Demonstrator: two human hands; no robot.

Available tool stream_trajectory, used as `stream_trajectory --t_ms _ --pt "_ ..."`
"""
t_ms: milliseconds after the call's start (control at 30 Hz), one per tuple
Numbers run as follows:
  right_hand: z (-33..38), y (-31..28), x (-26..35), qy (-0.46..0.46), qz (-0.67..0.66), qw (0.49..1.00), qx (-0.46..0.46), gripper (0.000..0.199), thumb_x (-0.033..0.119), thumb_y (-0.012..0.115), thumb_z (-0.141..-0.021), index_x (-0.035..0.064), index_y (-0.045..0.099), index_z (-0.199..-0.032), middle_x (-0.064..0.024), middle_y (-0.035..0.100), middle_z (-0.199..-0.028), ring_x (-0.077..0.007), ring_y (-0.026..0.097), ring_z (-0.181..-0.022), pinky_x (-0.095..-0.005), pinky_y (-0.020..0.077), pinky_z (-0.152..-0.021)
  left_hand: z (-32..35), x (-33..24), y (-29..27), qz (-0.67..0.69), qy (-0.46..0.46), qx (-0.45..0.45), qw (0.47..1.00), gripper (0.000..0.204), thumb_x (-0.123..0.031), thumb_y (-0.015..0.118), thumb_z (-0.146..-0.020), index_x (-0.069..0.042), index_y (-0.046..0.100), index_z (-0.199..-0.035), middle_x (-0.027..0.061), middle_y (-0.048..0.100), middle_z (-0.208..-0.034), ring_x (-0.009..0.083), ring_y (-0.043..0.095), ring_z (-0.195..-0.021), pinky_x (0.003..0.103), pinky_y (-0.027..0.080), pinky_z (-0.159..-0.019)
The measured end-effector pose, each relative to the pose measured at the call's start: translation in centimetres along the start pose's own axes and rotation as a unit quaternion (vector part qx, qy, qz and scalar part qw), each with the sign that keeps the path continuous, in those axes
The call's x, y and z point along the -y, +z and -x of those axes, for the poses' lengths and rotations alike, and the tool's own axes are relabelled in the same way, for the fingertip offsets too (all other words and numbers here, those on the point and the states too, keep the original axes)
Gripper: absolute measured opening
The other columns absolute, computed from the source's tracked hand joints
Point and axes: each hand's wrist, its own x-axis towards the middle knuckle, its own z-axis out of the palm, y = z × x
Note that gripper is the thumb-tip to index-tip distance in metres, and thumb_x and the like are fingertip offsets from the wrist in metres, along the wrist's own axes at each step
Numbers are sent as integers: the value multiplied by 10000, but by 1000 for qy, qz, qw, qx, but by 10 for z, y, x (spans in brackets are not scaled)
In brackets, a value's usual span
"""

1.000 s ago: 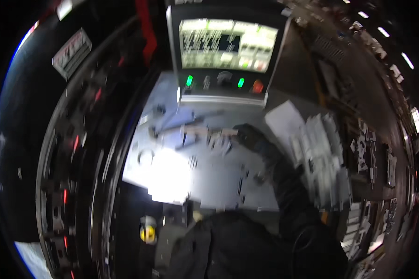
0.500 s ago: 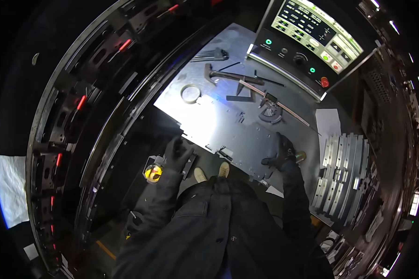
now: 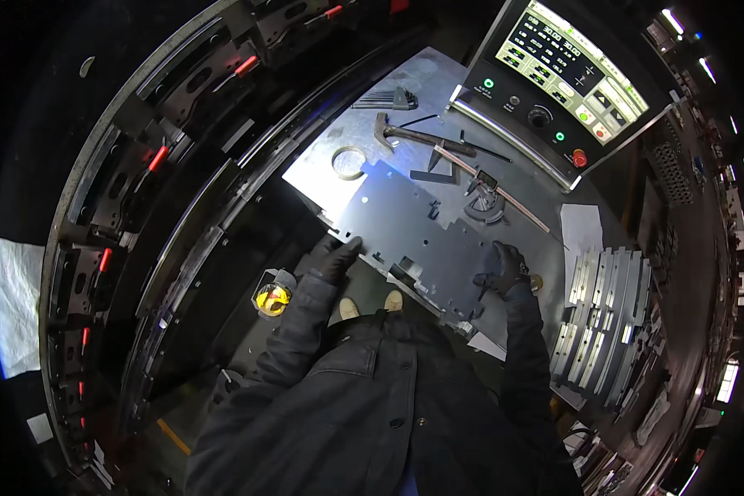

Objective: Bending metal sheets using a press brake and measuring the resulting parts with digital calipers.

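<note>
A flat grey sheet-metal plate point(image 3: 405, 219) with notched edges and small holes lies between my gloved hands, over the near part of the metal table. My left hand point(image 3: 332, 258) is closed on its near left edge, thumb on the top face. At the right edge, my right hand point(image 3: 504, 270) grips the plate with its thumb pointing inward. The fingers beneath are hidden. Beyond the plate are a ring of tape point(image 3: 349, 163), a hammer point(image 3: 426, 139), a small square point(image 3: 435, 173), a caliper point(image 3: 504, 188) and a protractor-like gauge point(image 3: 484, 207).
A control panel point(image 3: 554, 99) with a lit screen and red button stands at the far right. Stacked bent metal strips point(image 3: 599, 326) and a white sheet of paper point(image 3: 581, 231) lie right. A long machine with red-handled clamps point(image 3: 159, 158) runs along the left. A hex-key set point(image 3: 386, 100) sits at the back.
My left hand has moved right and forward onto the plate's edge and closed. The bright glare on the plate has gone, and its angle has shifted slightly. My right hand stays at the right edge.
</note>
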Motion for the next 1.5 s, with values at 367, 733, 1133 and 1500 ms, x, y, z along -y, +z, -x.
stream_trajectory --t_ms 367,733,1133,1500 --pt "-10 7 -9 -200 -111 966 -124 824 394 746 -426 34 425 -1093 -135 468 -1022 -303 467 -861 -387 369 -780 42 -39 25 150 0 32 988 390 -89 602 -711 33 441 -1044 106 551 -753 157 546 -542 246 504 -472" --pt "-19 -28 42 50 -652 722 226 189 37 496 -783 20 525 -969 -50 549 -812 -86 488 -643 -191 396 -580 101 -85 -11 137 143 -113 974 378 -38 555 -709 42 424 -1055 143 545 -810 202 554 -575 251 493 -480" --pt "-33 -22 111 -151 -608 728 278 122 81 511 -781 6 557 -866 -36 553 -720 -96 478 -564 -207 388 -534 151 -82 -36 99 222 -146 959 453 44 463 -644 44 405 -1093 166 548 -889 219 560 -672 261 487 -580" --pt "-62 -12 105 -249 -653 648 302 266 60 587 -687 12 544 -945 -84 562 -846 -141 525 -713 -269 424 -627 162 -82 -40 61 209 -187 958 551 -29 556 -653 -14 357 -1167 168 491 -1043 251 543 -836 280 493 -641"
